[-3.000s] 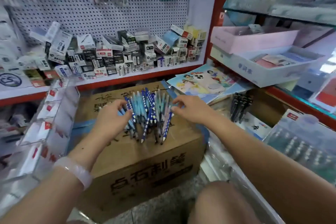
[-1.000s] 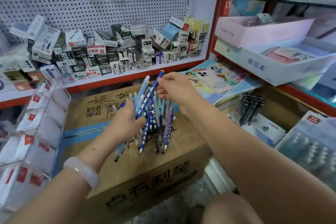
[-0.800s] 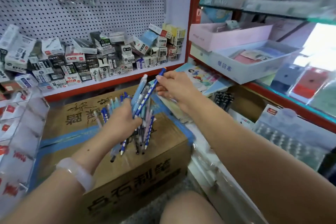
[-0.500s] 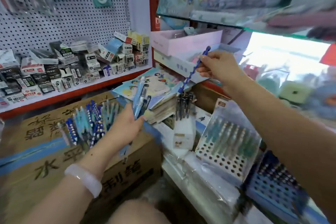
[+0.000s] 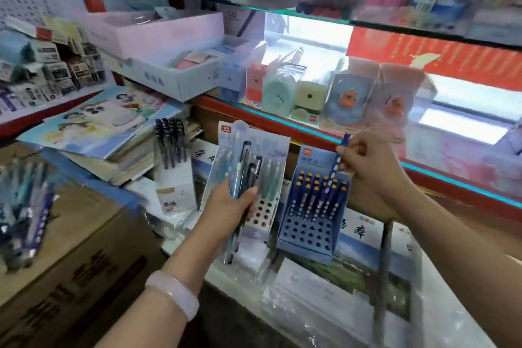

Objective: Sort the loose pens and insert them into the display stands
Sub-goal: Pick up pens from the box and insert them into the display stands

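My right hand [image 5: 367, 162] pinches a dark blue dotted pen [image 5: 336, 164] upright over the blue display stand [image 5: 308, 234], which holds several matching pens in its back rows. My left hand [image 5: 230, 206] grips a small bunch of pens [image 5: 243, 178], light blue and black, in front of the pale teal display stand [image 5: 262, 206]. More loose pens [image 5: 25, 206] lie in a pile on the cardboard box [image 5: 84, 248] at the left.
A white stand of black pens [image 5: 169, 144] sits left of the teal one. Colouring books [image 5: 99, 127] are stacked behind it. A red-edged glass shelf [image 5: 310, 133] with boxed sharpeners runs just above the stands. Wrapped packs [image 5: 339, 291] lie under the stands.
The view has swung right from the box to the stands. My right hand carried the blue dotted pen down over the blue stand. My left hand followed with its bunch of pens.
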`<move>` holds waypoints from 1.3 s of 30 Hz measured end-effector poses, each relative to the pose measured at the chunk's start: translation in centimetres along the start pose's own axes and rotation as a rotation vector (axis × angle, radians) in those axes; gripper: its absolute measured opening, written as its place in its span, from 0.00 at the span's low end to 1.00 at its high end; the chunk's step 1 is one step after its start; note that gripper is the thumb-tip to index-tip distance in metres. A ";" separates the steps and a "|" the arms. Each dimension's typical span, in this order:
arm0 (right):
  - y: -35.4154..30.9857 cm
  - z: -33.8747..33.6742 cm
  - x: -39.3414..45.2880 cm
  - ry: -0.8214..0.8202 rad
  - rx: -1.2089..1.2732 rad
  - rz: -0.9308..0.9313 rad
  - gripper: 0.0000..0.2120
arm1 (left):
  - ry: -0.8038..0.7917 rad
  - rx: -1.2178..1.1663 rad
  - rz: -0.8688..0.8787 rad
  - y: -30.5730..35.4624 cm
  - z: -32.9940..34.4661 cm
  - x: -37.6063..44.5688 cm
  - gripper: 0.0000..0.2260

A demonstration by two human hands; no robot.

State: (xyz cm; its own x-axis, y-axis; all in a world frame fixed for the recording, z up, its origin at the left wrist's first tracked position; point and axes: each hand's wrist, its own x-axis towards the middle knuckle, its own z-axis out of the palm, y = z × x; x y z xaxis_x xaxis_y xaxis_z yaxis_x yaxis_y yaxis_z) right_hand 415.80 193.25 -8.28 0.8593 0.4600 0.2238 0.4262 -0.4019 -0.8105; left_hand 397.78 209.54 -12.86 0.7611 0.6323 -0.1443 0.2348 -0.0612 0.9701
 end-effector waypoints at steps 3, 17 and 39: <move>3.4 0.6 -1.7 0.018 -0.177 0.028 0.10 | -0.010 -0.011 -0.036 -1.3 0.4 -0.3 0.02; 7.6 4.1 -4.1 -0.012 -0.459 0.032 0.09 | 0.024 -0.076 -0.033 -2.9 -0.1 -0.1 0.03; -0.8 7.3 -5.5 -0.329 0.145 0.123 0.06 | -0.108 -0.328 -0.116 -1.9 0.0 -1.7 0.02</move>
State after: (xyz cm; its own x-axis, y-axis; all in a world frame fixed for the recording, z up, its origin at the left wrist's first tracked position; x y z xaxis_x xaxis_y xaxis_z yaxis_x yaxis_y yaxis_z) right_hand 408.66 196.83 -12.87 0.7546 0.6545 -0.0470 0.2607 -0.3647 -0.8939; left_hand 396.01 208.61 -14.49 0.8042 0.5347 -0.2595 0.1299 0.2679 0.9546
